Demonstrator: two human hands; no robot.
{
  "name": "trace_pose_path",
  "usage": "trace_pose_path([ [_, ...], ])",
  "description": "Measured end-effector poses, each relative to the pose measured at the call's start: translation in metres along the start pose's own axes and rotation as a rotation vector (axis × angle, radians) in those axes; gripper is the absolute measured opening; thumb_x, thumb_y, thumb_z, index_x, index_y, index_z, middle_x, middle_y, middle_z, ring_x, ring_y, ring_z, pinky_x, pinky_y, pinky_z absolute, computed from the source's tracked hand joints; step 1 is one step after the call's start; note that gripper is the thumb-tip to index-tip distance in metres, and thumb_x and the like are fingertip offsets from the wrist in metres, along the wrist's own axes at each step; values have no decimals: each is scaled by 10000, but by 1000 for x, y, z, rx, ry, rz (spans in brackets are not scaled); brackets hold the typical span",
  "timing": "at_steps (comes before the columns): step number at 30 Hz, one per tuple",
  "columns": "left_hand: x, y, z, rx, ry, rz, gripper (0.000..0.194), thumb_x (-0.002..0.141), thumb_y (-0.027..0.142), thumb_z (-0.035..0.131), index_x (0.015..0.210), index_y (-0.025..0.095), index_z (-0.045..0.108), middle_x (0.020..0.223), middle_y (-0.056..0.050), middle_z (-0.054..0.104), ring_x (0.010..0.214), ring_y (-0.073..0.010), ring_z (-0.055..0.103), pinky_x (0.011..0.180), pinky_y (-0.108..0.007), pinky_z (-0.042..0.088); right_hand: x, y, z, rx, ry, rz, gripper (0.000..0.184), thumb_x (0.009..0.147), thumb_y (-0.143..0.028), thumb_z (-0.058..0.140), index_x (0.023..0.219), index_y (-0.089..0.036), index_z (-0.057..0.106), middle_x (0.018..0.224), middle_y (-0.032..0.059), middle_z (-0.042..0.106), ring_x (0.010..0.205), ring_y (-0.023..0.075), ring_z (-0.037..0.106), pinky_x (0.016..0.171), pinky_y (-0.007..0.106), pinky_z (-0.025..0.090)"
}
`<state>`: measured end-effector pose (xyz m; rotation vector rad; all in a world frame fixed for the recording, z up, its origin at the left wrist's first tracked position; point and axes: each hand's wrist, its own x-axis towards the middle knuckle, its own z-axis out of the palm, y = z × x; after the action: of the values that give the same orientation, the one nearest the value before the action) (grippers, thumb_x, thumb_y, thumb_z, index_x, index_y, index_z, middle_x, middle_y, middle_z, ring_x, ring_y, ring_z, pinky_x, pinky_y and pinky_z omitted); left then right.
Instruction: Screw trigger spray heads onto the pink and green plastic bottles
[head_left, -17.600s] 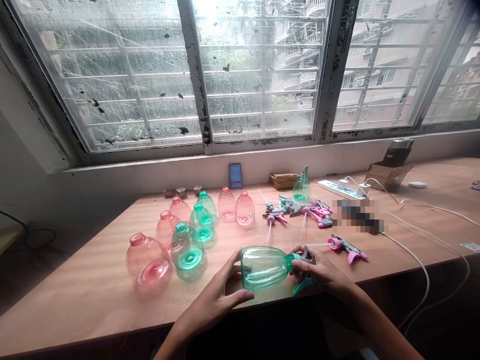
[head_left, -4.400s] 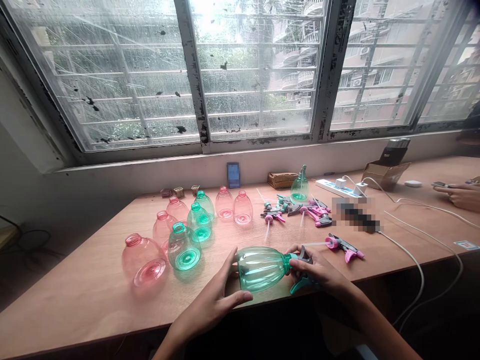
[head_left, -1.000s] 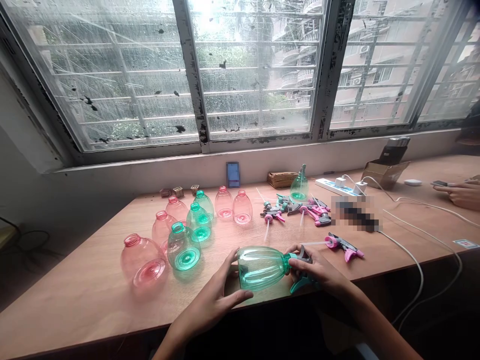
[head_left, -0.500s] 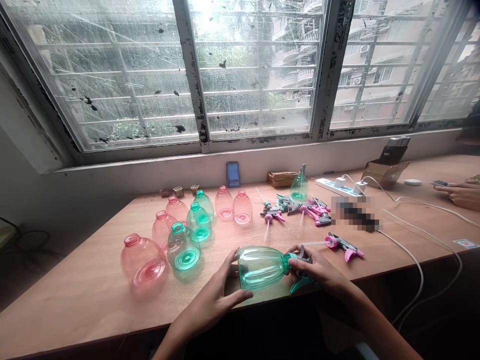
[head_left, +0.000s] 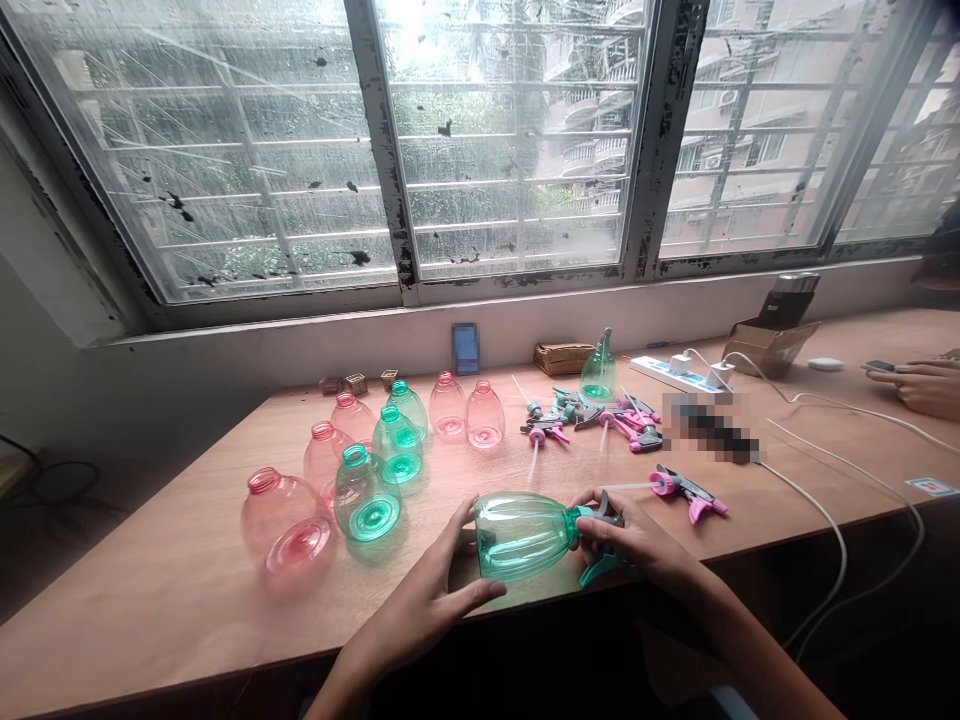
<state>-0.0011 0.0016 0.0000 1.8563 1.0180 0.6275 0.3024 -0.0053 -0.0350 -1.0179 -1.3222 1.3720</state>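
Barely anything has shifted at the bottle since the earlier frame, though on my feed a co-worker's hand (head_left: 922, 388) has come in at the far right end of the counter, resting near a phone (head_left: 877, 366).

The teal plastic spray bottle (head_left: 521, 537) lies on its side, base to the left and neck to the right, above the front edge of the counter (head_left: 150, 610). I can't tell whether it touches the wood. The left hand (head_left: 424, 600) cups the base end from below and behind, with the wrist low and the fingers spread around the curve. The right hand (head_left: 637, 540) comes in from the lower right, forearm angled across the front edge, its fingers closed together around the grey-and-teal trigger head (head_left: 609, 522) at the bottle's neck.

Just right of that hand lies a pink-and-grey trigger sprayer (head_left: 686, 497), its white dip tube pointing toward the right hand. Farther back, a heap of loose trigger sprayers (head_left: 592, 425) sits beside an upright teal bottle with a spout (head_left: 598, 375). To the left, pink bottles (head_left: 285, 520) and teal bottles (head_left: 366, 497) stand in a loose cluster, bases tilted toward me. A white power strip (head_left: 675, 373) sits along the back edge of the counter.
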Motion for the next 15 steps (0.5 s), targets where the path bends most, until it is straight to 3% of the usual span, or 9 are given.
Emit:
trace_pose_path([
  [15,0,-3,0,-2,1,31,895,886,361,726,1610,310,202,1710,-33,169,1557,-320,195,1281,-519,142,1,2,-1,-2,-22,-10,443,800,-540,799,987,-183,617,694,-10,665,652,177,596,633,302,461],
])
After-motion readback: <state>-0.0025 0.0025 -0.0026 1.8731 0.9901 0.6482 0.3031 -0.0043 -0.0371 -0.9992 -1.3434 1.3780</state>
